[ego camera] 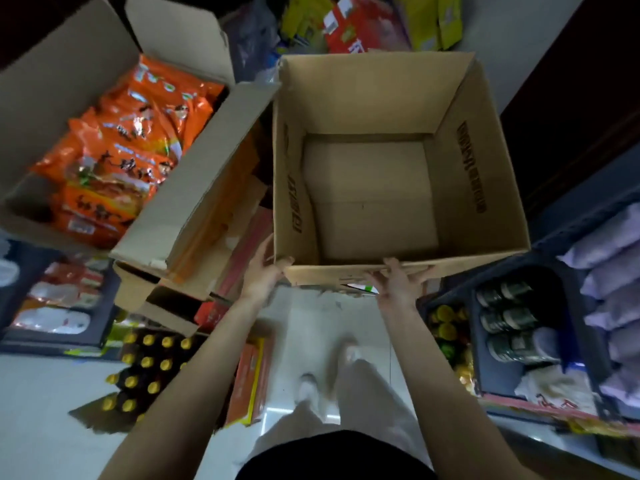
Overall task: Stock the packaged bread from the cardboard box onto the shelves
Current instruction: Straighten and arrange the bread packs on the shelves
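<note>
With your left hand [265, 271] and right hand [398, 280] gripping the empty box's [367, 199] near wall, it may tip away and strike the stacked cartons [180, 216].

— What is the big box [381, 140] made of?
— Plain brown cardboard, matt, with dark print on the inner walls.
— And the orange packets [121, 150] in the other carton [62, 74]?
— Glossy plastic film, crinkled, catching the light.
— The floor [41, 410]?
— Pale tile, smooth, faintly shiny.
— Those bottles [145, 362]?
— Dark, with glossy yellow caps.
</note>
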{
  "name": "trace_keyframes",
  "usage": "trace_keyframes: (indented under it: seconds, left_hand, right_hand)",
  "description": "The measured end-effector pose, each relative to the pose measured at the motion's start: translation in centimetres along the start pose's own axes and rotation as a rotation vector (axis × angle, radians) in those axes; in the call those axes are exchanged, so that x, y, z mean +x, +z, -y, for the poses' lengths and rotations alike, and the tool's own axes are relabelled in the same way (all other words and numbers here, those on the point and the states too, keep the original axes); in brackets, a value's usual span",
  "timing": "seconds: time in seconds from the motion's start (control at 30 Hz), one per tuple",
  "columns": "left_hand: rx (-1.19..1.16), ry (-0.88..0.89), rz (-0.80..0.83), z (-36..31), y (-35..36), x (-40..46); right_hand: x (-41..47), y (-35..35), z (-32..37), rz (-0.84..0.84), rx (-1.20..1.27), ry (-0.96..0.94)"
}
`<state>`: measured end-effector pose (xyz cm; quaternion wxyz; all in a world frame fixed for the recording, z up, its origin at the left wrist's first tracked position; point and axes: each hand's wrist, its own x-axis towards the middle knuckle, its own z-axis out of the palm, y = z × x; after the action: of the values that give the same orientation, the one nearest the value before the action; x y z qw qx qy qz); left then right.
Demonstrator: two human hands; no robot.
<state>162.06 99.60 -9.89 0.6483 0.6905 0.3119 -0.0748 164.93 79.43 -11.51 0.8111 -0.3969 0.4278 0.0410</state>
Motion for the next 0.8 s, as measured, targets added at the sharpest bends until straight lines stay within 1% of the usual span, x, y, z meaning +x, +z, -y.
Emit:
trace_keyframes:
  seconds: [0.07, 0.2, 0.37, 0.5, 0.57, 0.67, 0.73, 0.8]
  left_hand:
    - [-0.070, -0.025, 0.019, -1.7, 0.6, 2.9]
    - [0.034, -0.091, 0.070, -5.6, 3.5, 9.2]
    - [-0.098, -0.149, -0.009, -8.5, 8.4, 16.3]
    - [-0.081, -0.214, -0.032, -9.1, 10.4, 21.5]
    - [-0.064, -0.253, -0.001, -9.2, 11.3, 23.8]
    - [-0.004, -0.307, 0.097, -9.2, 12.6, 26.7]
    - [0.027, -0.311, 0.140, -9.2, 13.5, 28.2]
    - [0.026, -0.311, 0.157, -9.5, 14.7, 29.6]
  right_hand:
    - [2.8, 2.9, 0.8, -0.025, 0.051, -0.036]
    - [10.1, 8.4, 3.2, -0.057, -0.001, -0.007]
    - [17.1, 13.2, 6.6, -0.073, -0.079, -0.014]
    - [21.3, 15.8, 8.2, -0.088, -0.104, -0.047]
    - [23.2, 16.7, 8.4, -0.123, -0.110, -0.059]
    - [25.8, 17.3, 8.3, -0.185, -0.178, -0.053]
    - [27.4, 17.8, 8.3, -0.123, -0.262, -0.023]
    - [28.5, 18.8, 8.9, -0.030, -0.342, -0.086]
